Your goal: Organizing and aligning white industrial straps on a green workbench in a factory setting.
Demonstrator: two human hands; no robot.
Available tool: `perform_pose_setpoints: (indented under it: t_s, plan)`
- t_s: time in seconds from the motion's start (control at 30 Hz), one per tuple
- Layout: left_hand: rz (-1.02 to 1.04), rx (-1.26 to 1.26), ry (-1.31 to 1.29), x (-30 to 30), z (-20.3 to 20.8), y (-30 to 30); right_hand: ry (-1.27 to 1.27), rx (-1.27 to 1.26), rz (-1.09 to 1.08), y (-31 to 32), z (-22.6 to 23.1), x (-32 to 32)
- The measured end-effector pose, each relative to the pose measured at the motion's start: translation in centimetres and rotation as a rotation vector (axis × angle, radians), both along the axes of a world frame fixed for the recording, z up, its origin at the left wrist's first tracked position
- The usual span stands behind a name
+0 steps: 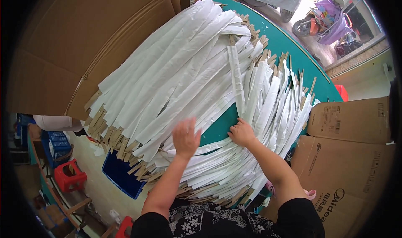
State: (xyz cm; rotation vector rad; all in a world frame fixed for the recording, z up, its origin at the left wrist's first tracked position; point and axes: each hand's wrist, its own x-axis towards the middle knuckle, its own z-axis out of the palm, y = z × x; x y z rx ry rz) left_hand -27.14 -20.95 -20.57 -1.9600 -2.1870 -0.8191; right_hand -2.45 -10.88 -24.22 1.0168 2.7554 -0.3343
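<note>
Long flat strips in white wrapping, with brown slat-like ends, are heaped on a green table [226, 121]. My left hand [186, 138], its fingers apart and blurred, is over the lower edge of the large left pile [167, 70] and appears to hold nothing. My right hand [241, 132] has its fingers curled at the lower end of a single white strip [235, 77], which runs away from me between the piles. Whatever lies under those fingers is mostly hidden. More white strips [217, 171] lie crosswise nearest my body, and another bunch [272, 100] fans out to the right.
A tall cardboard sheet [96, 41] stands along the left, and cardboard boxes [343, 154] are at the right. Below the table's left side are a blue bin [121, 177] and a red stool [70, 175]. Beyond the far edge a scooter [322, 22] is parked.
</note>
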Motion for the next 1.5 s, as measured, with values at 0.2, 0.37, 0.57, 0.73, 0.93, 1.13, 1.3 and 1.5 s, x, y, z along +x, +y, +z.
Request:
perform_pose_setpoints:
  t_s: [0.2,0.37,0.57,0.73,0.93,1.13,1.3,1.5]
  plan:
    - [0.123,-0.321,0.082,-4.6,0.8,3.4,0.027,0.012,-0.007,0.0,-0.1,-0.5]
    - [0.117,0.009,0.149,-2.3,1.6,1.7,0.011,-0.007,-0.032,-0.1,-0.1,-0.4]
    - [0.247,-0.260,-0.317,-5.0,2.4,3.2,0.048,0.004,-0.041,-0.1,0.3,-0.4]
    - [0.228,-0.254,-0.393,-7.5,2.3,4.3,0.069,0.019,-0.033,-0.1,0.3,-0.5]
    - [0.204,-0.559,-0.291,-7.9,5.3,5.0,0.081,0.025,-0.034,-0.2,-0.1,-0.3]
    - [0.188,-0.547,-0.522,-6.1,5.8,4.3,0.124,0.028,-0.051,-0.1,-0.1,-0.2]
    - [0.179,-0.777,-0.266,-3.5,4.7,4.2,0.160,0.058,-0.023,-0.3,-0.5,-0.1]
    - [-0.132,-0.350,-0.101,3.4,-0.2,0.5,0.130,0.036,0.054,-0.2,0.2,0.7]
